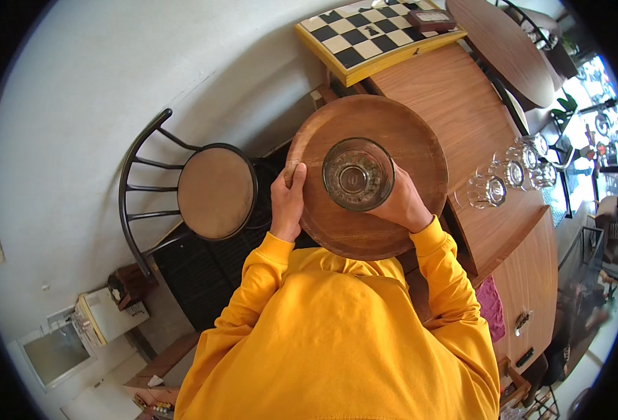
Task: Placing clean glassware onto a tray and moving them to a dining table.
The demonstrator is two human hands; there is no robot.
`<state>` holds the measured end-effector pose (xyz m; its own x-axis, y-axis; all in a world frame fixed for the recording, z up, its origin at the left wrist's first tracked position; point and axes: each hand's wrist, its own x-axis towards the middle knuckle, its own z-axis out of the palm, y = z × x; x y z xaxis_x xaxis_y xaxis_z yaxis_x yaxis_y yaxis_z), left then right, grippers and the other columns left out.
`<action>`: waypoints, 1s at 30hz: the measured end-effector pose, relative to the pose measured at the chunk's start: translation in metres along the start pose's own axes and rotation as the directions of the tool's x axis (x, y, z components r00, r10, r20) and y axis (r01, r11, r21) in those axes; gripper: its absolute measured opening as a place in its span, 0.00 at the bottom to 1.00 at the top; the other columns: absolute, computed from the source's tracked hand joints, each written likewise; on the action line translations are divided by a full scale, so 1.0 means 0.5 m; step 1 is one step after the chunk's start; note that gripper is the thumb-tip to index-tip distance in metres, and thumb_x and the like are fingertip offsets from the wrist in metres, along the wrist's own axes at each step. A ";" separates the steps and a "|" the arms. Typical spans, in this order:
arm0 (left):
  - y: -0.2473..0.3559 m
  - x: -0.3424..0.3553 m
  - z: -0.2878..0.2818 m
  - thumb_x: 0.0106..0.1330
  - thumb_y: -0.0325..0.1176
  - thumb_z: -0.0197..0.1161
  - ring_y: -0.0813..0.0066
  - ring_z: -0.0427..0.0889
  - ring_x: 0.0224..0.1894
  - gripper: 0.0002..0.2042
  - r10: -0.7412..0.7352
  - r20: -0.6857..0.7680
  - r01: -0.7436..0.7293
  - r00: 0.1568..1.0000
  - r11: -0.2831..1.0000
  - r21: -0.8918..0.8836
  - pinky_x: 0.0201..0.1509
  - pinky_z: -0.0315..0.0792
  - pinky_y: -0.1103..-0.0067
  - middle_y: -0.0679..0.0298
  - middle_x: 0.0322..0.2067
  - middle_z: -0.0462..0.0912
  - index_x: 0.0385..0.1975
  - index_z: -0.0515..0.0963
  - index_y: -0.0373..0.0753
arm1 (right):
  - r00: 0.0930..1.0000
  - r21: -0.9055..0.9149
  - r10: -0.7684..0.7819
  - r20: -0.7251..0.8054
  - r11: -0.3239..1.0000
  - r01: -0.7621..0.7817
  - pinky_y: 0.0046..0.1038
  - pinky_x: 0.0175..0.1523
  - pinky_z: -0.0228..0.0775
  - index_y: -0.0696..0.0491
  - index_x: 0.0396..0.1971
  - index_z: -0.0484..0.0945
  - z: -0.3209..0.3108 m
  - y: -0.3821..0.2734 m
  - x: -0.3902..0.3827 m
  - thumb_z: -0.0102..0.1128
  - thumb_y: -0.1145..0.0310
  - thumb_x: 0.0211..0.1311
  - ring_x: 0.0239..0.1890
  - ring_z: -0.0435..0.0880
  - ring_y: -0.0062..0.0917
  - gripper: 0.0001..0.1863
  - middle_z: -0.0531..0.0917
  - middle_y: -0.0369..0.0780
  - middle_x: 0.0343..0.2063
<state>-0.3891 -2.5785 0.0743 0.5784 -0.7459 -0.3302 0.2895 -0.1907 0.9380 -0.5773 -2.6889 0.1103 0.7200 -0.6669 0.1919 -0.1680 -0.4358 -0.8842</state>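
Note:
A round wooden tray (pixel 410 133) is held out in front of my body. My left hand (pixel 288 204) grips its left rim, thumb on the upper face and the other fingers hidden underneath. Over the tray, my right hand (pixel 405 203) is closed round a clear drinking glass (pixel 356 175), seen from above into its open mouth. Most of the right fingers are hidden behind the glass. Whether the glass rests on the tray or hangs just above it, I cannot tell.
Several clear glasses (pixel 487 190) stand on the wooden table (pixel 442 91) to my right. A checkered board box (pixel 375 31) with a dark small box (pixel 431 19) on it lies at the far end. To the left is a black-framed chair (pixel 216 190); a pink cloth (pixel 491 308) lies beside my right arm.

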 end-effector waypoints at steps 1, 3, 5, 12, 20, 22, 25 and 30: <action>-0.001 0.006 0.000 0.70 0.43 0.57 0.81 0.75 0.42 0.20 0.038 0.002 -0.038 0.999 0.999 0.016 0.49 0.69 0.82 0.65 0.40 0.81 0.48 0.76 0.30 | 1.000 -0.016 0.010 -0.018 1.000 -0.010 0.36 0.63 0.63 0.59 0.56 0.68 -0.013 -0.003 -0.005 0.76 0.66 0.38 0.57 0.72 0.42 0.41 0.74 0.49 0.52; 0.020 0.012 0.010 0.70 0.42 0.57 0.81 0.75 0.41 0.18 0.090 -0.035 -0.089 0.995 0.996 0.020 0.49 0.68 0.83 0.66 0.38 0.81 0.47 0.77 0.31 | 0.994 0.109 -0.033 -0.106 0.993 0.044 0.33 0.59 0.67 0.58 0.55 0.69 -0.055 -0.021 -0.016 0.77 0.67 0.37 0.54 0.75 0.36 0.40 0.75 0.45 0.51; 0.010 0.029 -0.005 0.70 0.42 0.58 0.81 0.75 0.44 0.19 0.110 -0.025 -0.109 0.994 0.993 0.035 0.51 0.67 0.83 0.66 0.42 0.80 0.48 0.77 0.31 | 0.982 0.088 -0.020 -0.185 0.995 0.037 0.31 0.58 0.67 0.57 0.54 0.69 -0.119 -0.045 -0.031 0.78 0.67 0.37 0.52 0.76 0.32 0.40 0.75 0.43 0.51; 0.020 0.043 0.013 0.69 0.45 0.59 0.79 0.73 0.48 0.22 0.078 0.004 -0.078 0.997 0.993 0.087 0.56 0.65 0.81 0.65 0.46 0.78 0.51 0.75 0.30 | 0.788 -0.281 -0.056 -0.613 0.948 -0.151 0.27 0.56 0.68 0.53 0.53 0.70 -0.400 -0.025 -0.202 0.75 0.67 0.47 0.50 0.75 0.23 0.32 0.77 0.37 0.46; 0.023 0.046 0.036 0.68 0.47 0.59 0.78 0.74 0.45 0.22 0.043 -0.023 -0.039 0.999 0.989 0.146 0.52 0.68 0.80 0.63 0.43 0.78 0.48 0.76 0.31 | 0.642 -0.430 0.112 -0.759 0.654 -0.623 0.25 0.49 0.74 0.55 0.57 0.69 -0.610 0.041 -0.411 0.74 0.61 0.49 0.46 0.79 0.25 0.35 0.78 0.39 0.44; 0.026 0.048 0.042 0.68 0.48 0.60 0.76 0.75 0.46 0.23 0.058 -0.033 -0.053 0.998 0.988 0.142 0.53 0.68 0.79 0.62 0.45 0.78 0.49 0.75 0.30 | 0.575 -0.347 0.360 -0.735 0.529 -0.774 0.25 0.46 0.74 0.58 0.56 0.71 -0.626 0.044 -0.417 0.75 0.60 0.47 0.44 0.79 0.27 0.36 0.77 0.40 0.42; 0.035 0.044 0.057 0.68 0.48 0.60 0.75 0.75 0.48 0.24 0.072 -0.020 -0.070 0.997 0.991 0.118 0.55 0.68 0.78 0.61 0.47 0.78 0.51 0.74 0.30 | 0.632 -0.449 0.419 -0.652 0.459 -0.767 0.29 0.48 0.74 0.61 0.50 0.76 -0.641 0.086 -0.414 0.76 0.62 0.45 0.44 0.78 0.31 0.32 0.76 0.42 0.41; 0.034 0.046 0.054 0.67 0.48 0.60 0.74 0.74 0.50 0.25 0.053 -0.055 -0.045 0.997 0.988 0.147 0.56 0.68 0.78 0.61 0.48 0.77 0.52 0.73 0.31 | 0.588 -0.481 0.580 -0.564 0.348 -0.804 0.33 0.51 0.73 0.61 0.47 0.79 -0.639 0.161 -0.385 0.80 0.64 0.38 0.45 0.80 0.36 0.33 0.80 0.45 0.44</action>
<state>-0.3914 -2.6161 0.0855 0.6344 -0.7185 -0.2850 0.1482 -0.2488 0.9571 -0.9444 -2.7886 0.1382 -0.0532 -0.9857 -0.1599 -0.9618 0.0937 -0.2573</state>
